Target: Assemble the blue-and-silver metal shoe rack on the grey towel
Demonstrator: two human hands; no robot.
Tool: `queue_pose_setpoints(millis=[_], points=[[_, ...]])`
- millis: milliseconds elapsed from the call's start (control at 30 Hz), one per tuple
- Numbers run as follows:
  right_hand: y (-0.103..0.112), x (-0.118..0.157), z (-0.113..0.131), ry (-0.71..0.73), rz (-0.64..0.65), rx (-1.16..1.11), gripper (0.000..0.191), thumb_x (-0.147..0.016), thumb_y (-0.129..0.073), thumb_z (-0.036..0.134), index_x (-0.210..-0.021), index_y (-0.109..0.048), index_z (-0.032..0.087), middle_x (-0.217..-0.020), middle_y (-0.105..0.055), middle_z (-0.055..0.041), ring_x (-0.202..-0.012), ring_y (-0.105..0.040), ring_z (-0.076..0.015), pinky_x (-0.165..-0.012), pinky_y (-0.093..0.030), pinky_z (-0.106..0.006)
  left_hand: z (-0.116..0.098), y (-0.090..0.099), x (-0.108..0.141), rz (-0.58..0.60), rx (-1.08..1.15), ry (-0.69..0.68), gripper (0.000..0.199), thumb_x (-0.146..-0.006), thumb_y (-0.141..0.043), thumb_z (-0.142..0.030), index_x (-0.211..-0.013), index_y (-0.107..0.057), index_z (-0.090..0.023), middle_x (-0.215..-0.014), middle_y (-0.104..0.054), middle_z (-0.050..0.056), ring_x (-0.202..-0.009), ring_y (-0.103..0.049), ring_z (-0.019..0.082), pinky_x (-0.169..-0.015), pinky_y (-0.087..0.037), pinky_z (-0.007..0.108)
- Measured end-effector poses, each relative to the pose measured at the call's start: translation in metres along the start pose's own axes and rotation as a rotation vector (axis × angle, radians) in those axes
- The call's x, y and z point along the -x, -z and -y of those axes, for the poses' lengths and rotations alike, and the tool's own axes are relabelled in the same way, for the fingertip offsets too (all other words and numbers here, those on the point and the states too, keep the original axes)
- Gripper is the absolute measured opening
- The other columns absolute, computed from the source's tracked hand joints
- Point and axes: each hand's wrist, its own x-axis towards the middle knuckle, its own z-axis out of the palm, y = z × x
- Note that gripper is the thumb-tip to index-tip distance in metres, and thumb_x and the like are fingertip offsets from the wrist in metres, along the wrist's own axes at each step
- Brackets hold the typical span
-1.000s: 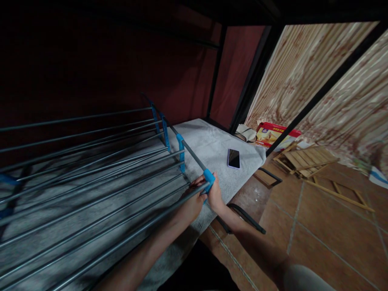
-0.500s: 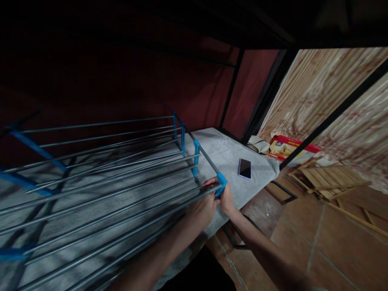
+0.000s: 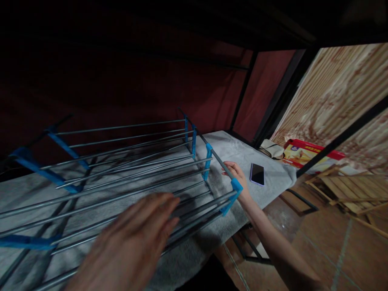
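Note:
A shelf-like rack point(image 3: 145, 186) of grey metal tubes with blue plastic joints lies across a grey cloth-covered surface point(image 3: 224, 141). My right hand point(image 3: 239, 184) is at the rack's right end, its fingers curled at the end tube just behind a blue corner joint point(image 3: 236, 188). My left hand point(image 3: 130, 238) hovers over the front tubes, slightly blurred, fingers stretched out and holding nothing. It hides part of the tubes beneath it. At the left, more blue joints point(image 3: 42, 169) link the tubes to a dark cross tube.
A phone point(image 3: 257, 174) in a purple case lies on the cloth to the right of the rack. Black frame posts point(image 3: 242, 89) and a dark red wall panel stand behind. Beyond the surface are a red and yellow box point(image 3: 312, 153), a pale bag point(image 3: 273, 148) and folded wooden slats point(image 3: 351, 188) on the tiled floor.
My left hand has let go of the corner joint and moved left and nearer the camera. My right hand has shifted from the joint up along the end tube. The view has turned slightly left.

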Motion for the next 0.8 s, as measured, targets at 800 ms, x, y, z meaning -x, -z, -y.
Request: queue_pose_setpoints(millis=[800], points=[[-0.059,-0.054,0.011,0.150,0.173,0.221,0.033,-0.074,-0.074,0.034,-0.106,-0.071,0.026,-0.110,-0.070,-0.0042,-0.106,-0.063,-0.0282,-0.094,-0.052,-0.041,0.065,-0.117,-0.188,0.342,0.274,-0.068,0.053,-0.094,-0.037,-0.011,-0.144,-0.051,-0.023,-0.143,-0.060,0.010,-0.131,-0.057,0.022,-0.111,-0.044,0.034]])
